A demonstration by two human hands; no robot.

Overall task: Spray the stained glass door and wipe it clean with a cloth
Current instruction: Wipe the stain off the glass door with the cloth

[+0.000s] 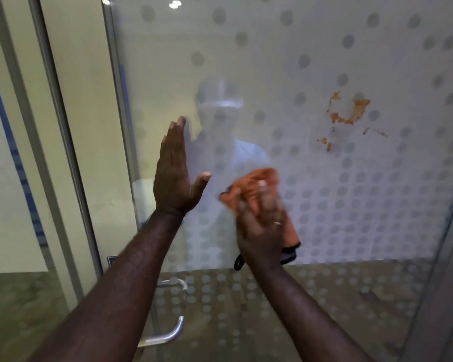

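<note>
Two hands up: our left hand (171, 168) flat, fingers spread apart, bracing the slippery glass door (246, 61); right hand (262, 226) bunches the soft, limp cloth (256, 184). Stain (351, 113) at two o'clock from the cloth.

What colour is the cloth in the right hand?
Orange, with a dark edge at its lower end. The head view shows the cloth bunched in the right hand.

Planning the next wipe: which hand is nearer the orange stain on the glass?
Right. The right hand, gripping the orange cloth, is below and left of the stain. The open left hand is farther left, near the door's edge.
</note>
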